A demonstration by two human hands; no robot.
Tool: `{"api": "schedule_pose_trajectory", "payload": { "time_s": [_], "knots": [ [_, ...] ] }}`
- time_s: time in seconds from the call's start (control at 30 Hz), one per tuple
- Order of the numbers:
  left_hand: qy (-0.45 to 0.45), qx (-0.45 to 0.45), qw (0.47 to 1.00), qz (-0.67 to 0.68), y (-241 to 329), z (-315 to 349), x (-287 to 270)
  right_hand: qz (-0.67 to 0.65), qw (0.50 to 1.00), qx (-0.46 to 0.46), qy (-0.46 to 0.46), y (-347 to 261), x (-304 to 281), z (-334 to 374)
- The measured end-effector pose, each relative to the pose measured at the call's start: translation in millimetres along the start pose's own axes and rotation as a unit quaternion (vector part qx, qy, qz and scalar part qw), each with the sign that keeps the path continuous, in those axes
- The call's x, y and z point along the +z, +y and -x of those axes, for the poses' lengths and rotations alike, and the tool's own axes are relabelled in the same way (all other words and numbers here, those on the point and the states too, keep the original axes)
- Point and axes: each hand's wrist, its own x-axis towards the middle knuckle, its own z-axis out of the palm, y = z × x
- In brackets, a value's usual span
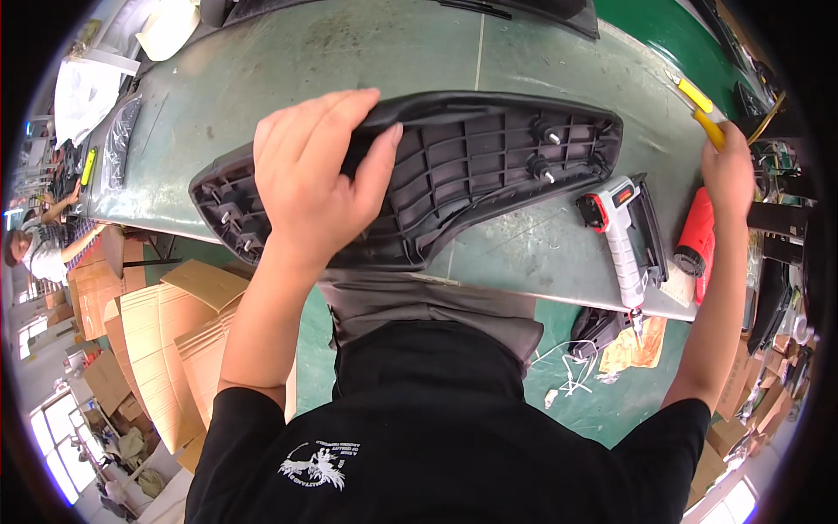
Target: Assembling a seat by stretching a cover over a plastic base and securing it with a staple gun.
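The left hand (319,170) grasps a long black molded panel (467,162) by its far edge, with the thumb on the ribbed face and the fingers over the rim. The right hand (729,170), extended toward the right side of the table, is closed around a yellow-handled tool (709,129); the tool's working end cannot be made out. The panel is at the near edge of the green work table (349,44), in front of the torso, with its ribbed face exposed. Light-colored studs protrude near both ends of the panel. Just beyond the yellow-handled tool lies a yellow cutter (694,93) with a metal tip; whether the two touch cannot be determined. Between the panel and the right forearm, a silver-gray power tool (618,236) with a black magazine rests on the table. To its right lies a red cylinder (694,229) with a black end. At the far edge of the table are dark panels (550,13). At the left end are a plastic-wrapped black part (120,144) and a yellow-green cutter (88,166). Below the table, cardboard (157,341) is stacked at left, and a white cable (576,377) lies on the green floor (576,415) at right. A co-worker (44,253) is visible at far left.
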Motion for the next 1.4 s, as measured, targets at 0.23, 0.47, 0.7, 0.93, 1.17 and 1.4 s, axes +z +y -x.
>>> {"api": "schedule_pose_trajectory", "payload": {
  "time_s": [0.23,0.47,0.7,0.93,1.17,1.4],
  "knots": [
    [0.008,0.000,1.000,0.022,-1,-4,4,-0.433,0.870,0.205,-0.116,-86,-183,136],
    [-0.215,0.023,0.973,0.081,6,-37,-44,-0.624,0.678,0.127,-0.367,-194,-204,212],
    [-0.338,0.149,0.863,0.345,-25,-69,0,-0.601,0.712,-0.039,-0.362,-238,-206,191],
    [-0.505,0.007,0.797,0.332,-6,-69,-23,-0.592,0.709,-0.025,-0.383,-250,-206,197],
    [-0.469,0.029,0.826,0.312,5,-55,-24,-0.572,0.641,0.127,-0.496,-260,-228,190],
    [-0.509,0.081,0.811,0.276,3,-62,-24,-0.530,0.621,0.173,-0.551,-263,-247,163]
  ]
}}
